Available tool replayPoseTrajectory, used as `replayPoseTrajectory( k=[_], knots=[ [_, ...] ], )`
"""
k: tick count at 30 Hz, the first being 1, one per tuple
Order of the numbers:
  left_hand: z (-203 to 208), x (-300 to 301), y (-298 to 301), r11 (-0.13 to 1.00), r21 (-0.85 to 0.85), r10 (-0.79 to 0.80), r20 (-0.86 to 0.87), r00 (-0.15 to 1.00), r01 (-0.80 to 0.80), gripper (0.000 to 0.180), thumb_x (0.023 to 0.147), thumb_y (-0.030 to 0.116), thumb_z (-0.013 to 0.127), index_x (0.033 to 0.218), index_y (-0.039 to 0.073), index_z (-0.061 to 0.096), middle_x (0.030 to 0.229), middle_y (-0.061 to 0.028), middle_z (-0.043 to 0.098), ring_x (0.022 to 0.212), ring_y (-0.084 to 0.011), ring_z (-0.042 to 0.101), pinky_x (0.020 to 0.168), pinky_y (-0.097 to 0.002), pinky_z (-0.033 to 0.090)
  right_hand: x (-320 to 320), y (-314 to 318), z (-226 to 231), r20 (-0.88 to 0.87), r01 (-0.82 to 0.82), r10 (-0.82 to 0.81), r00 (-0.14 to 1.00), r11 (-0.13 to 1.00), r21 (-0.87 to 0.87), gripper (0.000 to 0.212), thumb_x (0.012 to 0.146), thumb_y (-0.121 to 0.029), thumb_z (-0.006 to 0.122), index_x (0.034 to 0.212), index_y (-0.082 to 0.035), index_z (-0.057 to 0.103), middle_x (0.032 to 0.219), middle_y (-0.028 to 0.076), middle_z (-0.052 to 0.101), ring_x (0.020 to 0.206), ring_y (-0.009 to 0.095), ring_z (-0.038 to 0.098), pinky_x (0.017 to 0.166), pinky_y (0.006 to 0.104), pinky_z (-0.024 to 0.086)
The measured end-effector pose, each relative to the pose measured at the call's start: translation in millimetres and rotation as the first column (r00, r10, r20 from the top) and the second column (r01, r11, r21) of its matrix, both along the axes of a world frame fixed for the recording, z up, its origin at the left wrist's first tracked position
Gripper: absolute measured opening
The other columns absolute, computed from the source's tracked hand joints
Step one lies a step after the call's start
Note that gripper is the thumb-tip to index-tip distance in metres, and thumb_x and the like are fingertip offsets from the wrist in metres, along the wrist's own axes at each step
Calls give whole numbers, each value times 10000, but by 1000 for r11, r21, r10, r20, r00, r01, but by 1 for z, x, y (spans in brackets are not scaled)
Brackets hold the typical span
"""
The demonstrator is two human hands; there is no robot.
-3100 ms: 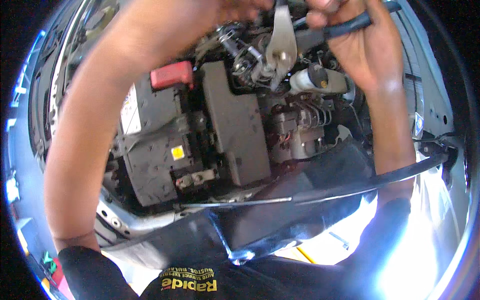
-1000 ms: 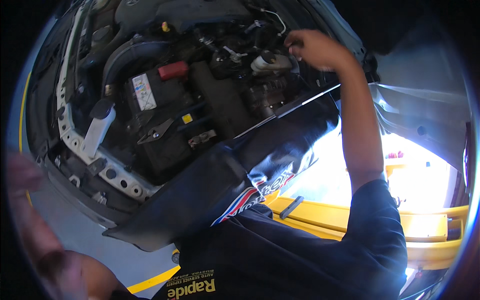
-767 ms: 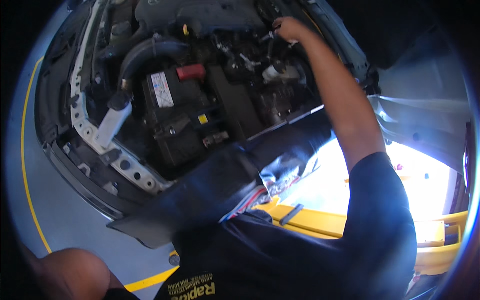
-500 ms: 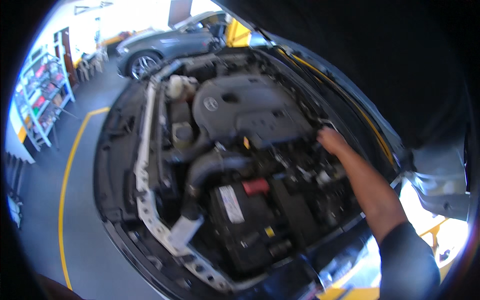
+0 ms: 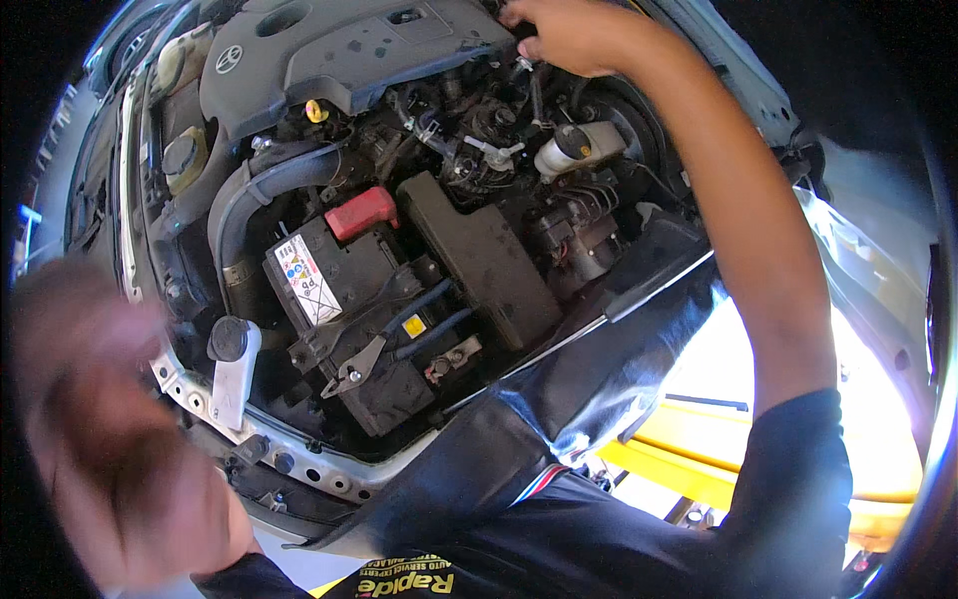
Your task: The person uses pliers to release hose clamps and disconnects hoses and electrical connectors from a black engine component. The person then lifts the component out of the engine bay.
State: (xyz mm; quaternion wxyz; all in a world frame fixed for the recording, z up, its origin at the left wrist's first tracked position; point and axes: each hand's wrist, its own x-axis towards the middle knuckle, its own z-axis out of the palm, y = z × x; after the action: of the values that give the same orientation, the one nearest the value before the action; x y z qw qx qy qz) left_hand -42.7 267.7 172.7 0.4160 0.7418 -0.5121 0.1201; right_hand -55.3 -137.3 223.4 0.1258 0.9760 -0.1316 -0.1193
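My right hand (image 5: 564, 38) reaches over the engine bay to the rear corner of the dark plastic engine cover (image 5: 389, 50). Its fingers are curled at that edge, and whatever they grip cannot be made out. At the lower left is my left hand (image 5: 140, 429), close to the camera and badly smeared by motion. It is raised in front of the car's front edge, and I cannot see anything in it. Between the hands lies the car battery (image 5: 344, 270), with a red terminal cover (image 5: 361, 213) and a white label.
Near the battery are a black fuse box (image 5: 484, 265), a white brake fluid reservoir (image 5: 584, 148) and a curved air hose (image 5: 235, 200). A white filler neck (image 5: 236, 374) stands at the front panel (image 5: 329, 479). A dark fender cover (image 5: 559, 379) drapes the near side. Yellow equipment (image 5: 689, 449) is at the lower right.
The view has tilted down and come closer to the battery side. My left hand has come into view at the left. The right hand stays near the engine cover's rear corner.
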Motion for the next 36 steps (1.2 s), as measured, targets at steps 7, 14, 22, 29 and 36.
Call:
replayPoseTrajectory(
  k=[7, 14, 22, 29, 36],
  knots=[
    [-32, 20, -83, 960, 172, -190, -182, 965, 221, 167, 934, 101, 678, 1092, 60, 708, 974, -124, 682, 860, -307, 686, 809, -370, 556, -212, 31, 35, -125, 36, 492, 862, 186, 982, 467, 967, -267, 722, 1319, 29, 637, 1200, 161, 730, 925, 249, 758, 725, 367, 621],
    [-91, 30, -155, 894, 390, -179, -143, 973, 222, 187, 961, 141, 663, 1126, 62, 697, 1138, -162, 689, 1070, -366, 667, 917, -424, 528, -236, -88, -27, -84, 167, -156, 984, 655, 737, 232, 1046, -212, 596, 1051, -2, 696, 922, 103, 745, 730, 148, 705, 640, 275, 557],
    [-117, 23, -216, 942, 304, -114, -110, 987, 143, 171, 933, 107, 662, 1088, 42, 698, 1101, -154, 693, 1075, -377, 654, 921, -442, 524, -107, -73, -121, 226, -287, 199, 954, 830, 478, 234, 942, -208, 630, 1090, -72, 749, 1043, 200, 739, 982, 381, 719, 854, 456, 579],
    [-138, 12, -219, 968, 226, -69, -177, 982, 109, 191, 875, 47, 688, 1066, 49, 698, 1066, -160, 675, 1048, -394, 653, 885, -459, 542, -92, -29, -144, -128, 9, 34, 991, 948, 320, 224, 920, -169, 681, 1038, 19, 707, 948, 266, 721, 941, 420, 716, 861, 505, 573],
    [-175, -51, -234, 931, 352, 2, -276, 961, 99, 451, 911, 132, 655, 1333, -7, 574, 1143, -226, 691, 1113, -396, 665, 943, -470, 555, -102, -26, -186, 214, -35, -74, 974, 884, 466, 233, 924, -144, 660, 1017, 69, 679, 863, 273, 714, 894, 454, 712, 811, 525, 580]
  ],
)
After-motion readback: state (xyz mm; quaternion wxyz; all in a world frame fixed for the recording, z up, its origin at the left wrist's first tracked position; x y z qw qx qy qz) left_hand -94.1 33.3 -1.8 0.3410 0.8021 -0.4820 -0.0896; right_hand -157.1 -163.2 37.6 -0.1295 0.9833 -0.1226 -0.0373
